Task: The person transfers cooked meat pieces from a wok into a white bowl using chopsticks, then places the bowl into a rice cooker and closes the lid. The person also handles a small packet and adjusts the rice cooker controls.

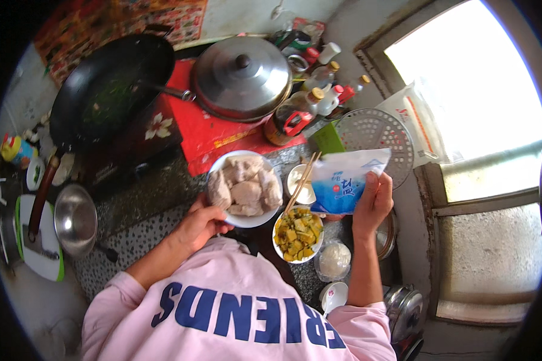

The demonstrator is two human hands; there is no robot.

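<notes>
My left hand (207, 221) grips the lower left rim of a white bowl (253, 221) heaped with pale pieces of meat (246, 192), which look like chicken. In my right hand (375, 203) is a blue and white plastic packet of salt (343, 180), pinched along its right side and bearing writing. Below the packet, a bowl of yellow diced vegetables (298, 234) sits on the counter, with wooden chopsticks (303, 182) lying across its far rim. A small white bowl (299, 180) with pale contents stands between the meat bowl and the packet.
A black wok (117, 90) with green scraps and a ladle rests at the left on the stove. Behind stand a lidded steel pan (242, 81), several bottles (298, 113) and a perforated steamer plate (379, 135). A steel bowl (75, 221) and cutting board (40, 261) are at the left.
</notes>
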